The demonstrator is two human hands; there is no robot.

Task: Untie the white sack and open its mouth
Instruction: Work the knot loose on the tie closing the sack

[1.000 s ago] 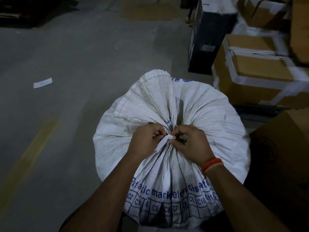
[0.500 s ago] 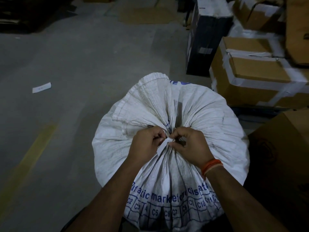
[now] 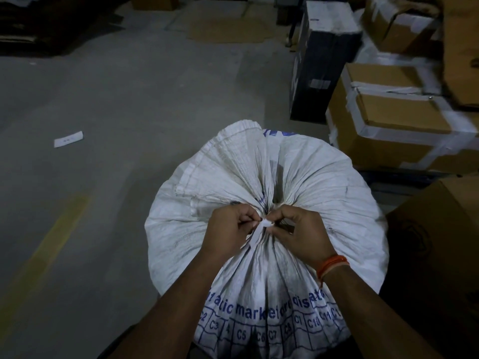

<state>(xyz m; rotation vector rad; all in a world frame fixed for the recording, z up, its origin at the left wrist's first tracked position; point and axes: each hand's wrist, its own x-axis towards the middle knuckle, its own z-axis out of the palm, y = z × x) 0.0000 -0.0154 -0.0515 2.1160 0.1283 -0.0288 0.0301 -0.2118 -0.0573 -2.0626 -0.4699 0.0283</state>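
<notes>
A full white woven sack (image 3: 324, 187) with blue print stands on the floor right in front of me. Its mouth is gathered into tight pleats at the middle and bound by a white tie strip (image 3: 261, 228). The loose flap of the mouth (image 3: 230, 161) fans up and away to the far left. My left hand (image 3: 228, 230) and my right hand (image 3: 298, 235) meet at the knot, fingers curled, each pinching the white tie between thumb and fingertips. An orange band circles my right wrist. The knot itself is mostly hidden by my fingers.
Grey concrete floor (image 3: 116, 112) stretches left, with a white paper slip (image 3: 68, 138) and a faded yellow line (image 3: 51, 244). Taped cardboard boxes (image 3: 394, 120) and a black box (image 3: 318, 71) stand at the right; another brown carton (image 3: 440, 242) is beside the sack.
Both hands stay at the knot, their fingers working the white tie slightly. The sack sits a little lower in view as my head shifts.
</notes>
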